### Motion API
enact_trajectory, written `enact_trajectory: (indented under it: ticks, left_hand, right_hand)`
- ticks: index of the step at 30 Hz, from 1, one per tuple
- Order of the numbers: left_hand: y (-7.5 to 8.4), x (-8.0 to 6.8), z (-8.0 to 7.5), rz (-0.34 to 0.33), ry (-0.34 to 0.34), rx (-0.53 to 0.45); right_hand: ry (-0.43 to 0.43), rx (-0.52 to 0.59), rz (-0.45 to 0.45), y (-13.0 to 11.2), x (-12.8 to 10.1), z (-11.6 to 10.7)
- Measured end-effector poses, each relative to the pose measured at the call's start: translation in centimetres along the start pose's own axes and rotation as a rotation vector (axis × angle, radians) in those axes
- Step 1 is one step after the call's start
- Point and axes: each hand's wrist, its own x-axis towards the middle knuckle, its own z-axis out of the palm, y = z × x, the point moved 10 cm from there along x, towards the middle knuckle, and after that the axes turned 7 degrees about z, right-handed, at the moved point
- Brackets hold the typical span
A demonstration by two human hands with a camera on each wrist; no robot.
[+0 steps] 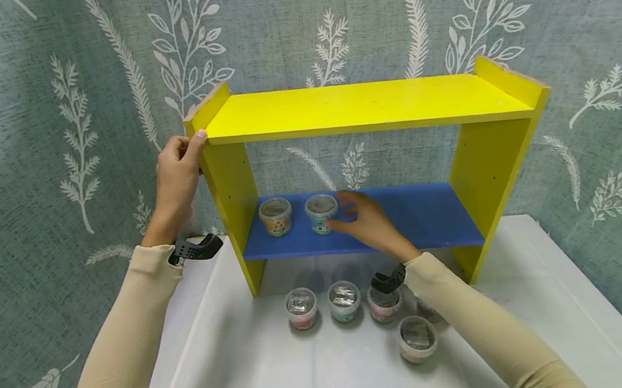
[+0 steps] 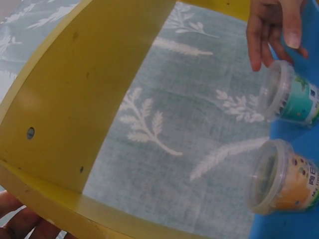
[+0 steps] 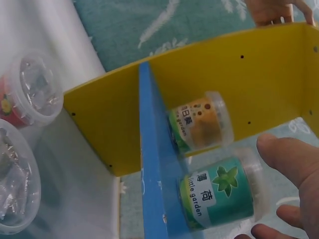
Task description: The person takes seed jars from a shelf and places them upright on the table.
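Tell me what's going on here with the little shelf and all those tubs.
A person is working at a yellow shelf unit on a white table. Their left hand grips the unit's upper left corner. Their right hand reaches onto the blue shelf, fingers at a teal-labelled tub that stands beside an orange-labelled tub. Whether it truly grips that tub is unclear. More lidded tubs sit on the table in front of the unit.
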Motion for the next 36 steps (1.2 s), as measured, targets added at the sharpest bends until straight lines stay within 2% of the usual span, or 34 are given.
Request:
enact_trajectory:
  ticks: [9,16,26,36]
  left_hand:
    - [0.3,0.1,-0.1,0.014,0.007,0.020]
    - [0.1,0.1,0.0,0.006,0.005,0.018]
    - [0.3,0.1,-0.1,0.012,0.011,0.018]
    - [0.2,0.2,-0.2,0.015,0.020,-0.008]
  right_hand:
    - [-0.039,0.071,0.039,0.4,1.1,0.7]
    - [-0.071,0.106,0.034,0.4,1.7,1.6]
    - [-0.083,0.127,0.083,0.7,2.3,1.9]
    - [-0.078,0.141,0.085,0.9,2.8,2.2]
